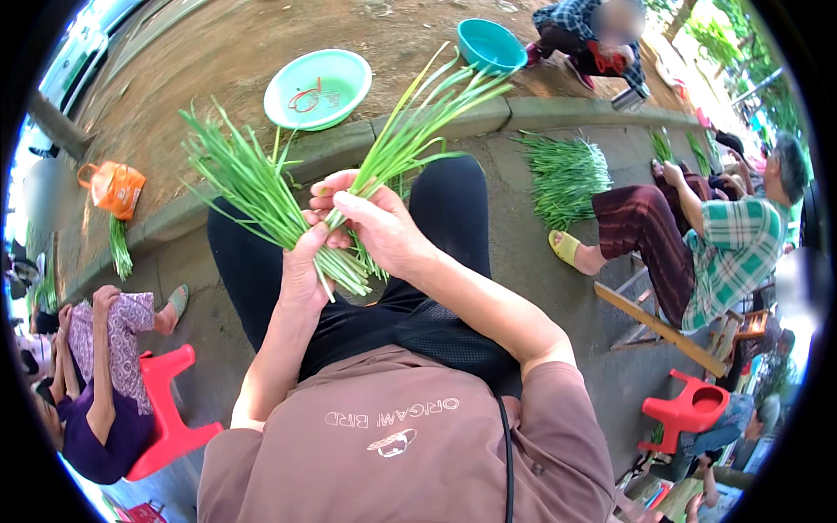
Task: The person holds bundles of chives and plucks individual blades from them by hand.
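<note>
Over my lap, my left hand (303,266) is closed round a thick bunch of green chives (248,187), its leaf tips fanning up to the left and its pale cut stems poking out below. Close against it, my right hand (388,231) pinches a thinner, lighter green bunch of chives (403,144) that leans up to the right. The two hands meet at the stems, and their fingers partly overlap. More green leaves show between my knees, mostly hidden behind my hands.
Beyond the kerb (349,139) stand a pale green basin (336,91) with red strips in it and a teal basin (493,48). A big chive heap (567,179) lies on the right. An orange bag (113,187) and red stools (166,410) stand nearby; people sit on both sides.
</note>
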